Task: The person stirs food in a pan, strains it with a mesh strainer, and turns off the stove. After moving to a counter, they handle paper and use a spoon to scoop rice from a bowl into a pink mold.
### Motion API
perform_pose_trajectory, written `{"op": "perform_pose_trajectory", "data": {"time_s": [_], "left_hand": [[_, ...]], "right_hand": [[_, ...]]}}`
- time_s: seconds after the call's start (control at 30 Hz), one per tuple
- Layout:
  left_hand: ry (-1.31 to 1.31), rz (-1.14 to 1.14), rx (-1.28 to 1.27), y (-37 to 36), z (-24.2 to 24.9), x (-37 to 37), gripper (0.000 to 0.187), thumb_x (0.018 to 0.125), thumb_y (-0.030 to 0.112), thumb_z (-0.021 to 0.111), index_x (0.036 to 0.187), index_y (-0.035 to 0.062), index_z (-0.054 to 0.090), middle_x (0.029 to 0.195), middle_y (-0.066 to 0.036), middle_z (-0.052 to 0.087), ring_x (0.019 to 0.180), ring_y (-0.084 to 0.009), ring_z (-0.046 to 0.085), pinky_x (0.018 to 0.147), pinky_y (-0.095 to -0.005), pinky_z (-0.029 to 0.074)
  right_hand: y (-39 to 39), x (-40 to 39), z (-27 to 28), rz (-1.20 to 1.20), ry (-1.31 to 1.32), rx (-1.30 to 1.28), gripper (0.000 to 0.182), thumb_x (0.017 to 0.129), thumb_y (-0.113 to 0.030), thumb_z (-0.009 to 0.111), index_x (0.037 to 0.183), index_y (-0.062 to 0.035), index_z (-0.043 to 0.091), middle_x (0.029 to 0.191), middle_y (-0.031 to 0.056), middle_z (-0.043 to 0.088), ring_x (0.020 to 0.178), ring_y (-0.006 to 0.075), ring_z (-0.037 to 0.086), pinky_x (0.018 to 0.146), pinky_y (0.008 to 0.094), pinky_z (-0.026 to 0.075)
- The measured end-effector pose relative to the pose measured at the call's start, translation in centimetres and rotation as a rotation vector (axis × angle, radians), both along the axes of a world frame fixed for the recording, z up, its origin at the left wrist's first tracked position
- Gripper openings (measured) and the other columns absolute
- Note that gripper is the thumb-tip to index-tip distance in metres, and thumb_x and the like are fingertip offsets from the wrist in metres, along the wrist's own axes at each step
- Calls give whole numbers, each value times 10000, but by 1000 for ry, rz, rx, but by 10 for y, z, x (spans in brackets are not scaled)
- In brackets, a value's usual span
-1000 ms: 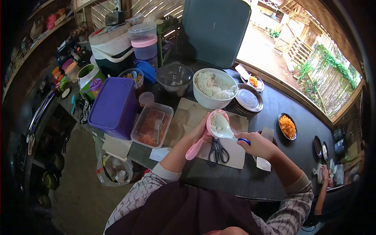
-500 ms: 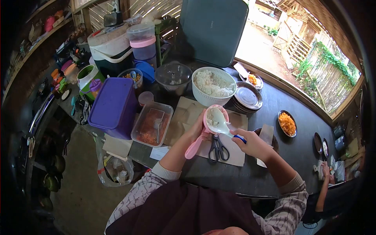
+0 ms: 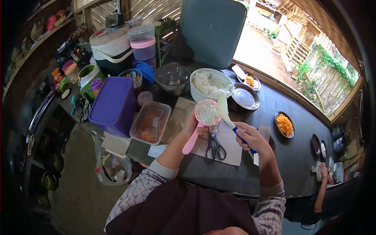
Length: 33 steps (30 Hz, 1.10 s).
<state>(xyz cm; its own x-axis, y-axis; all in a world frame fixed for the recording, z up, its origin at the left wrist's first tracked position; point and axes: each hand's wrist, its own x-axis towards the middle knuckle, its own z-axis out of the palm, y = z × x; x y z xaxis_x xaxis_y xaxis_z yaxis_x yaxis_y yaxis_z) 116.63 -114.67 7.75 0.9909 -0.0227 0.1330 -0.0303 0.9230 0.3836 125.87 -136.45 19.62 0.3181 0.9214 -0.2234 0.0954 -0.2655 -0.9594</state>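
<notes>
My left hand (image 3: 192,124) is closed round a pink scoop (image 3: 191,141) filled with white rice. In my right hand (image 3: 252,137) is a spatula (image 3: 222,107) with a pale blade and blue handle, its blade raised beside the scoop's right rim. Behind the scoop stands a white bowl of rice (image 3: 210,83). Black scissors (image 3: 215,148) lie on brown paper (image 3: 232,149) below the scoop. To the left is a clear container of red sauce (image 3: 150,122) with a utensil in it.
A purple-lidded box (image 3: 111,100) stands left of the sauce. Stacked plates (image 3: 245,96) are right of the rice bowl. A plate of orange food (image 3: 284,124) lies further right. At the far right, another person's hands (image 3: 325,172) are near white packaging.
The spatula has lifted off the rice in the scoop and its blade now points up beside the rim. My right hand has moved slightly right, and the rice in the scoop shows fully.
</notes>
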Motion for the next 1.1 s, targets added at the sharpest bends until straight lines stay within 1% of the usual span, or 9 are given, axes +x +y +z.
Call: {"op": "perform_pose_trajectory", "data": {"time_s": [0.07, 0.3, 0.37, 0.4, 0.47, 0.57, 0.67, 1.0, 1.1], "left_hand": [[-20, -26, -32, -1, -2, 2, 579, 862, 564, 301, 1272, 165, 392, 946, -150, 585, 321, -50, 275, 263, -142, 238], [-2, 72, 50, 4, -7, 4, 621, 832, 620, 311, 1240, 167, 425, 971, -99, 599, 340, -42, 297, 282, -140, 249], [29, 72, 15, 5, -8, 3, 627, 831, 625, 306, 1237, 164, 428, 964, -104, 599, 344, -42, 300, 286, -139, 254], [36, 99, 63, 2, -2, 1, 629, 830, 630, 301, 1230, 162, 434, 942, -113, 600, 346, -41, 300, 289, -138, 256], [43, 123, 110, 0, -1, -1, 632, 829, 634, 297, 1223, 160, 439, 921, -121, 602, 347, -41, 300, 292, -137, 258], [83, 153, 168, -2, -4, -2, 629, 831, 640, 278, 1190, 155, 459, 844, -127, 607, 347, -41, 317, 283, -141, 261], [139, 149, 171, -6, 5, -4, 628, 834, 643, 263, 1155, 146, 475, 765, -115, 608, 334, -36, 322, 266, -143, 258], [221, 152, 297, -4, 14, -9, 624, 854, 622, 230, 1140, 125, 478, 710, -119, 609, 298, -26, 283, 248, -140, 240], [222, 158, 306, -7, 15, -10, 612, 863, 608, 225, 1142, 127, 480, 713, -113, 611, 297, -26, 282, 249, -139, 237]], "right_hand": [[5, -1, -6, -58, 160, 52, 360, 922, -164, 427, 1269, -69, 399, 615, -7, 426, 455, 41, 343, 389, 189, 267], [7, -7, -13, -106, 62, 81, 352, 924, -170, 418, 1266, -92, 414, 597, -2, 427, 445, 47, 351, 396, 187, 283], [9, -11, -17, -178, -282, -25, 320, 917, -176, 430, 1216, -73, 479, 606, 55, 490, 469, 90, 425, 434, 242, 359], [11, -13, -19, -180, -280, -28, 320, 917, -176, 430, 1216, -73, 479, 606, 55, 490, 469, 90, 425, 434, 242, 359], [15, -19, -21, -126, -689, 53, 292, 897, -174, 460, 1149, -43, 529, 669, 160, 570, 520, 209, 528, 531, 318, 428], [23, -28, -9, -67, -814, -50, 289, 889, -166, 470, 1140, -33, 521, 580, 136, 529, 475, 194, 480, 490, 321, 381], [28, -26, -10, -29, -817, -27, 294, 870, -172, 496, 1126, -32, 532, 609, 213, 533, 501, 274, 508, 513, 353, 395], [33, -38, -25, -153, -812, 19, 282, 857, -161, 519, 1103, -24, 543, 673, 246, 553, 544, 302, 530, 563, 350, 418], [31, -34, -21, -174, -743, -13, 271, 847, -153, 519, 1080, -17, 552, 717, 264, 566, 585, 374, 554, 585, 398, 427]]}}
